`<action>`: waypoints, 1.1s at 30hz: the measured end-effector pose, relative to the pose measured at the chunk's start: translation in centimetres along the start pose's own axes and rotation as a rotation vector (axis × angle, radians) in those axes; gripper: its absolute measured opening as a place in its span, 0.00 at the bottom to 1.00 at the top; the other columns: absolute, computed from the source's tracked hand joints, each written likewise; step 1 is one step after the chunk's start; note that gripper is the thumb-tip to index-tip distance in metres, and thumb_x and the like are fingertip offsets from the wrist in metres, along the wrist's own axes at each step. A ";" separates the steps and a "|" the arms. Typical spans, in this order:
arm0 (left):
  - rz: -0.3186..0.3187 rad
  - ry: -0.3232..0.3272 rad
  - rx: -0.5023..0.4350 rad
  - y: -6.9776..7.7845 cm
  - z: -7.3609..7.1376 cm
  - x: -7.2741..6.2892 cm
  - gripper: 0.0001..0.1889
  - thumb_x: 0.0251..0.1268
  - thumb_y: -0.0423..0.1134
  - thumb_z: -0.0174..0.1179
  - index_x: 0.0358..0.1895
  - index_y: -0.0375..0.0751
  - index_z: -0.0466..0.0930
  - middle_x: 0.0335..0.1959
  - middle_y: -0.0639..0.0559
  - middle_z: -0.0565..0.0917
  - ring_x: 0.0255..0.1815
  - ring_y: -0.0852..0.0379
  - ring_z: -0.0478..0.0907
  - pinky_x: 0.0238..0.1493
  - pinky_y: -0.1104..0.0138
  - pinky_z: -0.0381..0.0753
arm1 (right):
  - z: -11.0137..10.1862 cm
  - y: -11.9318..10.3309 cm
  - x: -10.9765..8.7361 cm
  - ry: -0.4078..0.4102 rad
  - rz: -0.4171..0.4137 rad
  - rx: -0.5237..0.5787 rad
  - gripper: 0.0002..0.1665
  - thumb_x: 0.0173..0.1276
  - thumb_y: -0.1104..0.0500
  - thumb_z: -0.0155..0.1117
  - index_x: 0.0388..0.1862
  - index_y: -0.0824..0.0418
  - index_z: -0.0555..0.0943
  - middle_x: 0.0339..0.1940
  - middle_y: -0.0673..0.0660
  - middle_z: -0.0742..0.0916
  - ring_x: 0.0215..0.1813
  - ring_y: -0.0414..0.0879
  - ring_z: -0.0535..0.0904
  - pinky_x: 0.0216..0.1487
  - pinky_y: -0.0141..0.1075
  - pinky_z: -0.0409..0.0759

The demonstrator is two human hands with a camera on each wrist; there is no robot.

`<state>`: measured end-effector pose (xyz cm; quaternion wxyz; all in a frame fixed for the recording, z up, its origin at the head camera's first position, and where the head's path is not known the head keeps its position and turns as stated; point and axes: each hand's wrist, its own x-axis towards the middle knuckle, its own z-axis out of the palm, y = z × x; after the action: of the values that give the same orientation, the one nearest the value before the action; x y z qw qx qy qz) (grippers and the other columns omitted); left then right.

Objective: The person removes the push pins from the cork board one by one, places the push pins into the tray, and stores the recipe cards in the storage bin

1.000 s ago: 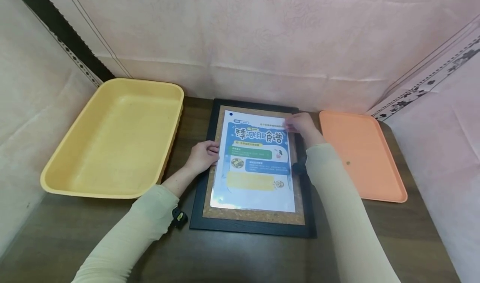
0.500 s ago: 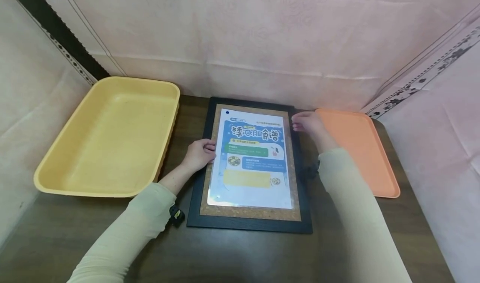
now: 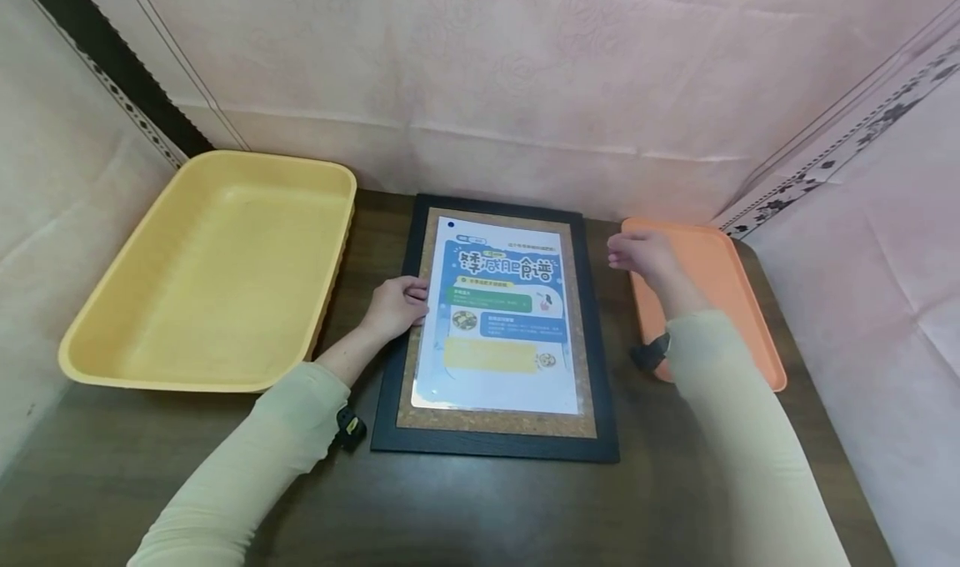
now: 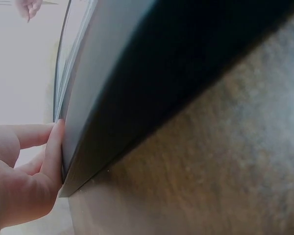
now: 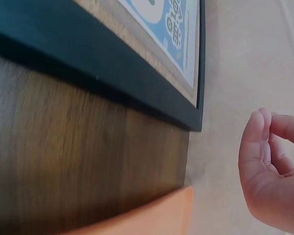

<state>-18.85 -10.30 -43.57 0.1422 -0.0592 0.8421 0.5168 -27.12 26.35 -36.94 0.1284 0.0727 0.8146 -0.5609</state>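
Note:
A blue and white printed poster (image 3: 495, 392) lies on a cork board (image 3: 498, 422) with a black frame (image 3: 495, 444). A dark round pin (image 3: 451, 224) marks its upper left corner. My left hand (image 3: 396, 307) is at the poster's left edge, thumb and finger pinching there; the left wrist view shows the fingertips (image 4: 59, 127) meeting at this edge. My right hand (image 3: 643, 254) hovers right of the frame, over the near left part of an orange tray (image 3: 705, 250). In the right wrist view the right hand (image 5: 272, 166) has thumb and fingertips together, with nothing visible between them.
A large yellow basin (image 3: 217, 275) stands to the left on the dark wooden table (image 3: 450, 509). Pale cloth (image 3: 480, 75) hangs behind and on both sides. My right forearm (image 3: 727, 400) crosses part of the orange tray.
My right hand has left the poster's upper right corner and moved right, to the orange tray. The left hand stays at the poster's left edge. The whole view shifts slightly.

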 end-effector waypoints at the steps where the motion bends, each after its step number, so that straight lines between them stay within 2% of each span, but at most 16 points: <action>1: 0.000 0.000 0.000 0.0 0.0 0.0 0.22 0.64 0.31 0.55 0.62 0.35 0.68 0.53 0.38 0.78 0.50 0.46 0.80 0.46 0.63 0.83 | -0.2 0.1 -0.2 -0.001 -0.002 0.000 0.26 0.69 0.60 0.55 0.60 0.77 0.66 0.25 0.42 0.82 0.31 0.34 0.80 0.37 0.22 0.81; 8: 0.004 -0.019 -0.001 0.1 0.1 0.1 0.22 0.65 0.31 0.54 0.63 0.35 0.68 0.54 0.38 0.78 0.51 0.46 0.80 0.47 0.64 0.83 | -2.1 0.9 -1.2 -0.018 0.024 0.016 0.27 0.70 0.61 0.52 0.61 0.78 0.64 0.27 0.44 0.82 0.31 0.33 0.81 0.37 0.23 0.81; 15: -0.003 -0.011 -0.005 -0.1 -0.2 0.2 0.22 0.65 0.32 0.54 0.63 0.35 0.68 0.53 0.38 0.78 0.51 0.45 0.80 0.47 0.63 0.83 | -3.3 1.6 -1.7 -0.015 0.088 0.063 0.31 0.70 0.60 0.54 0.66 0.76 0.61 0.26 0.41 0.83 0.32 0.33 0.82 0.40 0.25 0.83; 21: 0.003 -0.021 -0.003 -0.2 -0.2 0.2 0.22 0.65 0.31 0.54 0.63 0.35 0.68 0.53 0.37 0.78 0.51 0.45 0.80 0.46 0.64 0.83 | -4.9 3.0 -2.1 -0.028 0.132 0.109 0.33 0.70 0.63 0.52 0.69 0.76 0.55 0.26 0.38 0.84 0.31 0.31 0.83 0.40 0.24 0.82; 25: 0.009 -0.016 -0.008 -0.1 -0.2 0.2 0.22 0.65 0.31 0.54 0.62 0.34 0.68 0.53 0.37 0.78 0.50 0.45 0.80 0.47 0.63 0.83 | -6.0 4.0 -2.4 0.001 0.167 0.142 0.32 0.69 0.65 0.53 0.68 0.75 0.58 0.25 0.40 0.85 0.31 0.32 0.83 0.40 0.25 0.83; 27: 0.014 -0.019 -0.009 -0.2 -0.2 0.2 0.22 0.65 0.31 0.54 0.63 0.34 0.68 0.53 0.37 0.78 0.50 0.45 0.80 0.47 0.63 0.83 | -6.6 4.5 -2.6 0.019 0.185 0.150 0.27 0.69 0.64 0.54 0.64 0.70 0.64 0.24 0.41 0.85 0.31 0.32 0.83 0.40 0.25 0.82; 29: 0.018 -0.023 -0.011 -0.2 -0.1 0.2 0.22 0.65 0.31 0.54 0.63 0.34 0.67 0.53 0.37 0.77 0.50 0.45 0.80 0.46 0.63 0.83 | -7.2 5.1 -2.9 0.035 0.202 0.154 0.19 0.68 0.63 0.56 0.56 0.65 0.70 0.25 0.41 0.85 0.31 0.32 0.83 0.41 0.25 0.82; 33: 0.016 -0.023 -0.011 -0.2 0.0 0.3 0.22 0.65 0.31 0.54 0.63 0.34 0.68 0.53 0.37 0.78 0.50 0.45 0.80 0.46 0.63 0.83 | -8.3 6.2 -3.3 0.052 0.224 0.161 0.05 0.67 0.62 0.57 0.41 0.58 0.75 0.26 0.42 0.84 0.31 0.33 0.81 0.42 0.26 0.82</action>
<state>-19.06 -10.43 -43.83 0.1473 -0.0471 0.8380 0.5234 -23.36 36.41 -38.74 0.1628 0.1877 0.7567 -0.6047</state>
